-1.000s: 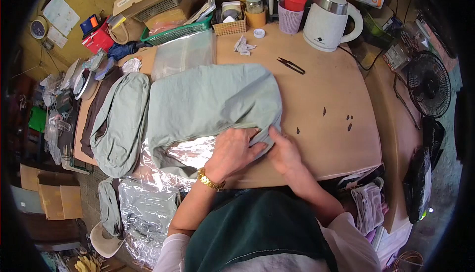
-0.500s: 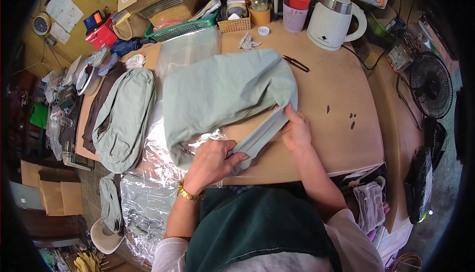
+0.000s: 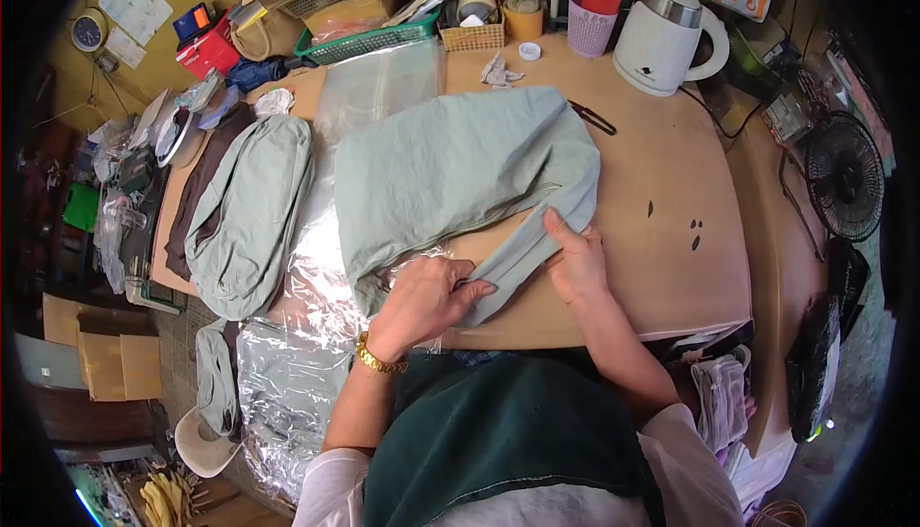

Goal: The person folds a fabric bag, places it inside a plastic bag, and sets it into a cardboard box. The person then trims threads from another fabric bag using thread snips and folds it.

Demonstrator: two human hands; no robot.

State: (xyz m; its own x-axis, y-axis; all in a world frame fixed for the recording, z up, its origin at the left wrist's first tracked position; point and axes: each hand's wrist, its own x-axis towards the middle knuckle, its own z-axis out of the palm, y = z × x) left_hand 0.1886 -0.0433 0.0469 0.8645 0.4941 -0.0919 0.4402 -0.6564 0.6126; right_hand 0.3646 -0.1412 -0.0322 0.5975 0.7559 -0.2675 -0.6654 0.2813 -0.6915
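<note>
A pale green cloth bag (image 3: 441,163) lies on the brown-covered table in front of me, its wide strap looping toward my body. My left hand (image 3: 426,302) pinches the near part of the strap (image 3: 522,259) between thumb and fingers. Farther along the same strap, my right hand (image 3: 578,257) grips it, thumb on top and fingers underneath. Between the strap and the bag's body a strip of table shows. Beside the bag on the left lies a second pale green bag (image 3: 251,211). Black thread snips (image 3: 592,118) rest by the bag's far right corner.
Clear plastic sheets (image 3: 379,91) lie under and behind the bag, and shiny plastic (image 3: 292,374) hangs over the near edge. Along the back stand a green basket (image 3: 374,46), a purple cup (image 3: 591,31) and a white kettle (image 3: 659,40). A black fan (image 3: 843,174) is at right.
The view has shifted slightly, so the table things appear farther right. My right hand has slid a little along the strap toward me; my left hand keeps its pinch.
</note>
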